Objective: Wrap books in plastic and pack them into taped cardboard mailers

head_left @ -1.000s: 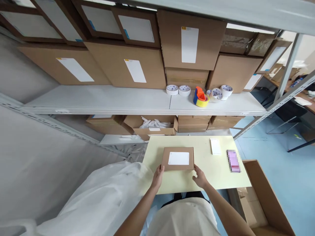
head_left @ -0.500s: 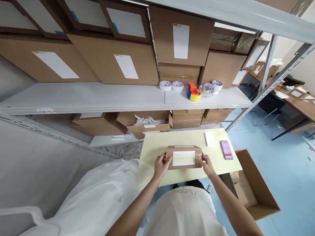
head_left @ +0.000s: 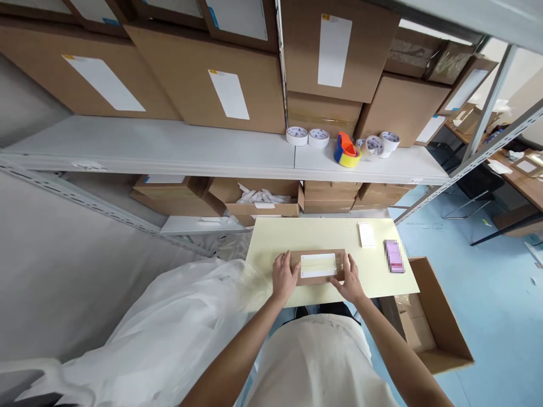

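Left hand was clasped on the left end of the small cardboard box, fingers curled over its top edge. Right hand was clasped likewise on the right end, so the box was held between both palms.

The box lay flat on the pale yellow table, near the front edge and about mid-width. Its top carried a white label with a strip of clear tape running lengthwise across it.

A white card and a pink flat item, blurred, lay on the table to the right, apart from the box. An open carton stood on the floor just beside the table's right edge. A white plastic bag was bunched at the left.

On the shelf behind were tape rolls, a tape dispenser and large labelled cartons.
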### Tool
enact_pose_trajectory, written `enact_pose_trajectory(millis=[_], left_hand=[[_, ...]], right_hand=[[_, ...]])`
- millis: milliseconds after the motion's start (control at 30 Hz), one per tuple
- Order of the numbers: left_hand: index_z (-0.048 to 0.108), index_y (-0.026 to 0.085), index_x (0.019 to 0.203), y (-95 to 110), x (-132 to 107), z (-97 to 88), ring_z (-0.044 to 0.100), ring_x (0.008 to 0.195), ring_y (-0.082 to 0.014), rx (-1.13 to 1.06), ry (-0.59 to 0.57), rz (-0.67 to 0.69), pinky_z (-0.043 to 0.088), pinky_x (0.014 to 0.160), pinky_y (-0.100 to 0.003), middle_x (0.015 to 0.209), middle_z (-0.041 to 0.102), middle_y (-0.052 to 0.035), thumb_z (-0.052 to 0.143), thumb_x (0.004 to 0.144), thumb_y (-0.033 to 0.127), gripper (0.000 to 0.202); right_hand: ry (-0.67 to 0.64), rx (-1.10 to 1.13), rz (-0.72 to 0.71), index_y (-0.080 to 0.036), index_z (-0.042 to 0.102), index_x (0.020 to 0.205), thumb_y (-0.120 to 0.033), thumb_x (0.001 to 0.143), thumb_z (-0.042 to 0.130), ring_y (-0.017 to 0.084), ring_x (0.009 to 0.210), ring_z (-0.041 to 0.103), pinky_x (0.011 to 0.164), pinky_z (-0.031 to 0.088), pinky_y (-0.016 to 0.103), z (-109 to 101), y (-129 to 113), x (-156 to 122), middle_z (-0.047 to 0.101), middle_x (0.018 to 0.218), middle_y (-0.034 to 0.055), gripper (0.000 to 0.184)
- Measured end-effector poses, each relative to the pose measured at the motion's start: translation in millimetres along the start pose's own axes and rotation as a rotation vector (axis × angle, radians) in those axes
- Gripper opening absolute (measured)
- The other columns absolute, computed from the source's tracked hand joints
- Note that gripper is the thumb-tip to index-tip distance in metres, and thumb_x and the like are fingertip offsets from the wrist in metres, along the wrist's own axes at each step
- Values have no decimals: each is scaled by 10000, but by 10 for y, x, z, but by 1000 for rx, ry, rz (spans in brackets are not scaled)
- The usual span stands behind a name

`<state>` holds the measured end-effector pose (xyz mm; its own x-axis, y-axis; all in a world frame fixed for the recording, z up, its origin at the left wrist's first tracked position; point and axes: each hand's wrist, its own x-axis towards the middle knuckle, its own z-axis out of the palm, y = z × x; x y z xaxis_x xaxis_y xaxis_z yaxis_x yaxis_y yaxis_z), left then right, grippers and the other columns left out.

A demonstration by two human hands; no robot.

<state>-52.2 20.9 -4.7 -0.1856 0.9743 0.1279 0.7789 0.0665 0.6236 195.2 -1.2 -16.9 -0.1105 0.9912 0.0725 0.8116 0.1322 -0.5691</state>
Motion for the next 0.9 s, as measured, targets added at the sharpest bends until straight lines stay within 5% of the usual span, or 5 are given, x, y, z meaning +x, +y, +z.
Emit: enact_pose_trajectory(millis=[200,400,567,733,900], left_hand=[[422,110,1425,209,-218,78,317,1413,-347,251,-183,400,284,1117,-536,1514,373,-193,422,922,432,597],[305,79,1484,200,-183,125,276,1433,-349,310,-267,379,245,1132,-562,1528,333,-206,402,911,483,708],[303,14,1465,331,-114,128,235,1435,-400,357,-248,238,263,1100,-604,1517,304,-280,394,913,495,738],[330,-27,1438,724,-45,347,215,1424,-454,412,-313,206,237,1079,-660,1511,246,-344,403,913,493,743],[336,17,1450,1154,115,667,213,1429,-442,411,-456,251,221,1082,-665,1522,241,-328,432,908,469,712]], right_hand=[[-196,-163,-103,-235,-182,1511,-344,841,630,376,1476,66,1094,337,576,-32,-62,-113,21,1615,174,1059],[-307,-28,-98,-274,-189,1505,-242,800,661,334,1484,23,1118,315,572,-220,-90,23,-76,1617,126,1105],[-309,256,-157,-264,-92,1532,-224,827,614,261,1480,140,1138,347,469,-426,46,66,23,1622,113,998],[-225,233,-83,-243,10,1545,-301,871,576,284,1460,221,1123,359,505,-480,588,256,127,1608,134,882],[-228,-61,132,-194,166,1532,-262,954,408,322,1446,253,1100,323,597,-512,1402,850,254,1566,184,630]])
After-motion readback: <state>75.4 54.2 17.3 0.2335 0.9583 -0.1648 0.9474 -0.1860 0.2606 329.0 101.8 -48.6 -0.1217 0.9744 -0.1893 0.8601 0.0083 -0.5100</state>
